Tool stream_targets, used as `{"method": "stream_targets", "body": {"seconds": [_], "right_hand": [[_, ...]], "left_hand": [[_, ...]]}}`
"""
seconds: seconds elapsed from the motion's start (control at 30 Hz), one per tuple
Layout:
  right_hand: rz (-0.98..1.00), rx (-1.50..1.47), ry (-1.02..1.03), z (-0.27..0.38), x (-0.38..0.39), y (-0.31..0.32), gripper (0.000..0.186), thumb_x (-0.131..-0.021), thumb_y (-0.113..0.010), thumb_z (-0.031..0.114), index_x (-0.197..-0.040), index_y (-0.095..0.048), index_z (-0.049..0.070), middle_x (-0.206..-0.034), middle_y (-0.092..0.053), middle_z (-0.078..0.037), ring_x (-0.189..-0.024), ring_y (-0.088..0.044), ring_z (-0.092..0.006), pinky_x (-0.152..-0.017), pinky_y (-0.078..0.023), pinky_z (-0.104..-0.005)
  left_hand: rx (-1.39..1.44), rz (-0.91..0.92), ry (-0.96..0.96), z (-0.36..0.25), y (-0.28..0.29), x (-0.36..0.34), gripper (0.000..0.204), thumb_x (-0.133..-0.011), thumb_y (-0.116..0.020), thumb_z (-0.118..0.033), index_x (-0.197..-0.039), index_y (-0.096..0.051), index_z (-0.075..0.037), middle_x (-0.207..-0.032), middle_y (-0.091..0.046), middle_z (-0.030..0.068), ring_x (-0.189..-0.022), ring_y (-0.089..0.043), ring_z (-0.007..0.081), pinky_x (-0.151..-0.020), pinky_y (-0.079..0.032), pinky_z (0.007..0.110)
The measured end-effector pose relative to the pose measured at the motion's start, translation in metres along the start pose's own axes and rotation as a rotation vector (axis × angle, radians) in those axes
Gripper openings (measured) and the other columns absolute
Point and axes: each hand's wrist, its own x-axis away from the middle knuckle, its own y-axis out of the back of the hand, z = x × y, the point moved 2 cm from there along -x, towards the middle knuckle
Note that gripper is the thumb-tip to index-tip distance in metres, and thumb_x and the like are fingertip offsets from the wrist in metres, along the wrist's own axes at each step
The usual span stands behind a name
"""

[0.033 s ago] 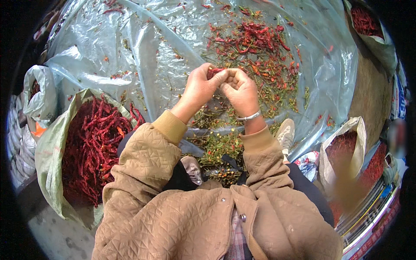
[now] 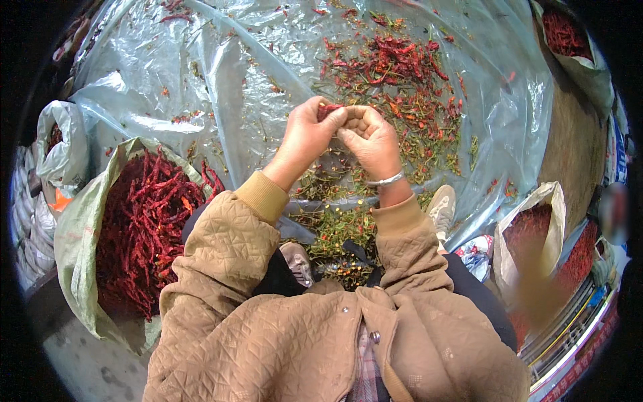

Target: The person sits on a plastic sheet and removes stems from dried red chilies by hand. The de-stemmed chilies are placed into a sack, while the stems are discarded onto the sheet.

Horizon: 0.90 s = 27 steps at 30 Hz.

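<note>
My left hand (image 2: 309,135) is closed round a dried red chilli pepper (image 2: 327,110), which shows above the thumb. Against its fingertips, my right hand (image 2: 372,139) is closed too, thumb to curled fingers; whatever it may pinch is hidden. Both hands are held over a bluish plastic sheet (image 2: 268,74). Beyond them on the sheet lies a heap of dried red chillies (image 2: 392,61), with green and orange stems and bits scattered round it. A pale green woven sack (image 2: 74,248) full of long dried chillies (image 2: 151,221) stands open by my left arm.
A smaller white sack (image 2: 63,157) stands at the far left. To the right are a cream sack (image 2: 556,201) of red chillies and another sack (image 2: 593,74) further off. Stem litter (image 2: 341,231) lies between my shoes (image 2: 442,209).
My left hand has shifted very slightly left, and less of the chilli pepper shows between the hands. Everything else looks the same.
</note>
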Motion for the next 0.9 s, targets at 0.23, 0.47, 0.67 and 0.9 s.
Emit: {"method": "stream_targets", "body": {"seconds": [0.23,0.47,0.67,0.9], "right_hand": [[-0.314,1.313,0.463,-0.044,-0.094,0.096,0.025,-0.065,-0.063,0.006,-0.089,-0.059,0.011,-0.079,-0.053,-0.01,-0.077,-0.053,-0.028,-0.066,-0.045,-0.0382],[-0.385,0.709,0.444,0.013,-0.12,0.115,0.019,-0.071,-0.066,0.009,-0.089,-0.062,0.005,-0.079,-0.059,-0.005,-0.076,-0.057,-0.0144,-0.071,-0.046,-0.0254],[0.036,0.296,0.151,0.062,-0.099,0.103,0.023,-0.082,-0.056,0.009,-0.104,-0.052,0.001,-0.084,-0.058,-0.003,-0.075,-0.054,-0.0086,-0.067,-0.045,-0.0223],[0.626,1.028,0.149,0.105,-0.04,0.029,0.023,-0.077,-0.06,0.009,-0.099,-0.056,0.003,-0.087,-0.059,-0.005,-0.081,-0.055,-0.0102,-0.074,-0.045,-0.0253]], "left_hand": [[0.651,0.075,0.334,-0.013,0.01,0.004,0.016,-0.087,-0.049,-0.018,-0.082,-0.049,-0.003,-0.066,-0.052,0.0037,-0.049,-0.043,0.0082,-0.043,-0.033,0.021],[0.733,0.031,0.35,-0.017,0.012,0.003,0.007,-0.086,-0.048,-0.009,-0.088,-0.046,-0.002,-0.072,-0.054,0.0068,-0.053,-0.05,0.0123,-0.046,-0.039,0.024],[0.885,0.102,0.333,-0.023,0.003,-0.007,0.01,-0.083,-0.055,-0.013,-0.08,-0.048,-0.006,-0.064,-0.047,0.0012,-0.048,-0.044,0.0099,-0.041,-0.033,0.022],[0.506,-0.129,-0.157,-0.052,0.003,-0.01,0.023,-0.076,-0.066,-0.016,-0.092,-0.058,-0.003,-0.07,-0.056,-0.0015,-0.056,-0.048,0.0046,-0.049,-0.038,0.019]]}}
